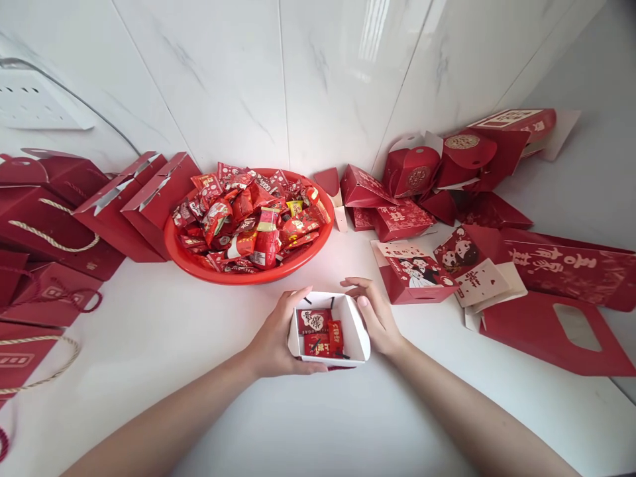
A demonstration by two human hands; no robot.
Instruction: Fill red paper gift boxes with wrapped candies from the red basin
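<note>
A small candy box (355,331) with a white inside and a red outside stands open at the top, just above the white table. Several red-wrapped candies (318,344) lie on its bottom. My left hand (281,334) grips the box's left side, thumb at the far rim and fingers along the near side. Against the right side rests my right hand (378,318), its fingers bent around the far right corner and partly hidden. Beyond both hands is a red plastic basin (248,277) heaped with wrapped candies (243,225).
Red gift bags with rope handles (59,232) crowd the left side. Folded red boxes (412,165) line the wall at the back right. A box printed with a couple (417,275) and flattened red cartons (551,331) lie right. A power strip (40,99) is at the upper left.
</note>
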